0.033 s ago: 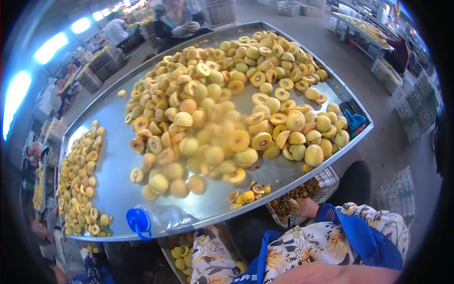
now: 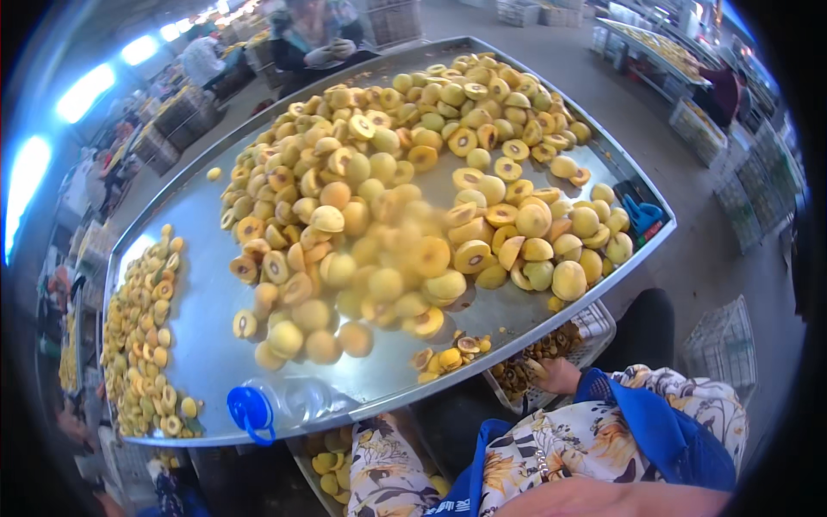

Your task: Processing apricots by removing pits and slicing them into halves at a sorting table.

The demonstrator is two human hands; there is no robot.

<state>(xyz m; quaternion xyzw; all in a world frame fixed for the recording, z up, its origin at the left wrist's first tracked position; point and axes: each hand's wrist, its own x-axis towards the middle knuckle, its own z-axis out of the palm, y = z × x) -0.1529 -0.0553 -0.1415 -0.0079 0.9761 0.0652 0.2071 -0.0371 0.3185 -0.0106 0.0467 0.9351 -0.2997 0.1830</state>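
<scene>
Nothing is shifting between the earlier frame and this one; you are holding the same pose. Starting at your left, a band of halved fruit [image 2: 138, 336] is lying along the metal tray [image 2: 198, 345], with a blue-capped clear bottle [image 2: 258, 409] resting just inside the near rim. Your left sleeve [image 2: 379, 465] is running under that rim and the left hand is not showing. At the middle, the big pile of whole and cut yellow fruit [image 2: 388, 198] is filling most of the tray, and a small heap of scraps [image 2: 448, 353] is sitting at the near edge. Further right, your right hand [image 2: 558, 375] is reaching down into the white crate [image 2: 599, 320] below the rim, touching the dark pits [image 2: 525, 366]; whether it is closing on any I cannot tell. You seem to be dealing with pits, so lifting out is calling for care under the overhanging edge. Bare metal is lying open between band and pile
</scene>
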